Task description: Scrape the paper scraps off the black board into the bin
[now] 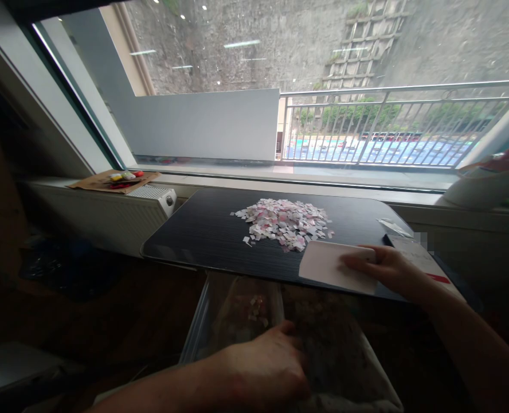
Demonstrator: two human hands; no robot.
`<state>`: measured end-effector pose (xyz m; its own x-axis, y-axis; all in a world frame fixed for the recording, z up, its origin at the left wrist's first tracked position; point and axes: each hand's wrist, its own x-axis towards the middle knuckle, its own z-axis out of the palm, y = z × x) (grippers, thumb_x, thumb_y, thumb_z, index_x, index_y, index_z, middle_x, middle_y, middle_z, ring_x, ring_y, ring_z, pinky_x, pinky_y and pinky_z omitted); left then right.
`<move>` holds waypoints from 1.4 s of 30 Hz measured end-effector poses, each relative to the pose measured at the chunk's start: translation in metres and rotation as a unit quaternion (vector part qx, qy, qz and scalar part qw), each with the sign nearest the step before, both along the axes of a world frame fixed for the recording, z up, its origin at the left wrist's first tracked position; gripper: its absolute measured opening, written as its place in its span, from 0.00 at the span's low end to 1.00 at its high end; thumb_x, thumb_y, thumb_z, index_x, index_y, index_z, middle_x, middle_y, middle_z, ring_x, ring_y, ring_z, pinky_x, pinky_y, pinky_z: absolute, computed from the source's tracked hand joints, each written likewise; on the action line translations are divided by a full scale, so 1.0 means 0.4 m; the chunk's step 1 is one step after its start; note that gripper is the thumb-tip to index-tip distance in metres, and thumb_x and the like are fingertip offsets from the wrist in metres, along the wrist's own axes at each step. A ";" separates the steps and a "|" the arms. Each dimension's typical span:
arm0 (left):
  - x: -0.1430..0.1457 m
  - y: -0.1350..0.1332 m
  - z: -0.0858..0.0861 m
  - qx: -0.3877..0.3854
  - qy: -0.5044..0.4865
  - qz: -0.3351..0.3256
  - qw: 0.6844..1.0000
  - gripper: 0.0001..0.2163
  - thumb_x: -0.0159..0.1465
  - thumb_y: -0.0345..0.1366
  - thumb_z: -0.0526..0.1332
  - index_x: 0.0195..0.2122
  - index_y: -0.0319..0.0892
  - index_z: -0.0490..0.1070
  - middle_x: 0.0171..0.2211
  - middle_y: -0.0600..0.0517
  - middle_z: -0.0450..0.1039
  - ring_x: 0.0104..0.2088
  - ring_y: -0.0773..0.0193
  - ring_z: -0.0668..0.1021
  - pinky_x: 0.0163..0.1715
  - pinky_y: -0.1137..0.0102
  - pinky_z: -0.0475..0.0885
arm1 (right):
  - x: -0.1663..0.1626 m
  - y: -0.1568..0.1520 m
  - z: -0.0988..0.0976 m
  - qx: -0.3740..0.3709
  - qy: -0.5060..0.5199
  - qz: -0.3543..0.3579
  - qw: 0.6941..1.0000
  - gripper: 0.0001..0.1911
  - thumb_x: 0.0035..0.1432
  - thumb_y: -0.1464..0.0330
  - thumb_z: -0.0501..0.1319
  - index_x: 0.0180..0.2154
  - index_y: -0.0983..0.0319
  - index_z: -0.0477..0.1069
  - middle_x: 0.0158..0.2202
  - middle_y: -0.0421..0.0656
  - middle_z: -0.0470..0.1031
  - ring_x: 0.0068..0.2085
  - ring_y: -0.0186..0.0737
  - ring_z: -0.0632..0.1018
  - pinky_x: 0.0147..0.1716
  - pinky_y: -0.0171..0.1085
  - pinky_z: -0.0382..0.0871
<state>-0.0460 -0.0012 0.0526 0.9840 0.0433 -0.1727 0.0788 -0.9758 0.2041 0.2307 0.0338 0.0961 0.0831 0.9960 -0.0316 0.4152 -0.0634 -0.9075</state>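
A heap of small pink and white paper scraps (286,221) lies on a dark tabletop (203,232). My right hand (387,267) rests on a flat white card (327,265) at the table's front edge, right of the heap, fingers pressed on it. My left hand (265,364) sits below the table edge, curled over the rim of a clear plastic bin (241,312) that has some scraps inside. What the left fingers grip is not clear.
A white radiator (151,201) stands at the left, with a brown board holding small coloured items (117,179) on the sill. Papers (418,255) lie at the table's right end. Another person's hand (508,158) shows at far right. A window with a railing lies ahead.
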 end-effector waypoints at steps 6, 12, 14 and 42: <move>0.053 -0.015 -0.024 0.011 -0.006 -0.031 0.999 0.09 0.62 0.32 0.65 0.23 0.42 0.72 0.29 0.53 0.77 0.35 0.58 0.78 0.42 0.56 0.66 | -0.067 0.035 -0.015 0.077 0.005 -0.090 0.993 0.23 0.46 0.50 0.72 0.36 0.61 0.84 0.29 0.43 0.83 0.28 0.40 0.78 0.25 0.35 0.72; 0.085 -0.007 -0.031 -0.009 0.011 -0.043 0.999 0.11 0.62 0.35 0.65 0.22 0.42 0.71 0.28 0.53 0.78 0.34 0.59 0.78 0.41 0.57 0.66 | -0.128 0.055 -0.018 0.121 -0.068 -0.010 0.990 0.22 0.51 0.52 0.67 0.36 0.63 0.83 0.24 0.40 0.78 0.25 0.36 0.73 0.24 0.34 0.66; 0.088 -0.007 -0.030 -0.011 0.015 -0.032 0.999 0.12 0.60 0.33 0.67 0.21 0.42 0.70 0.27 0.53 0.77 0.31 0.59 0.77 0.39 0.58 0.66 | -0.130 0.052 -0.017 0.121 -0.060 -0.004 0.991 0.22 0.51 0.51 0.67 0.36 0.63 0.83 0.25 0.41 0.79 0.25 0.36 0.74 0.25 0.34 0.66; 0.101 -0.012 -0.066 -0.020 -0.027 -0.012 0.999 0.14 0.58 0.36 0.67 0.16 0.43 0.69 0.20 0.53 0.72 0.22 0.62 0.71 0.35 0.59 0.61 | -0.167 0.011 -0.011 0.087 -0.092 0.082 0.988 0.20 0.54 0.51 0.65 0.34 0.61 0.84 0.23 0.39 0.76 0.25 0.37 0.72 0.23 0.33 0.66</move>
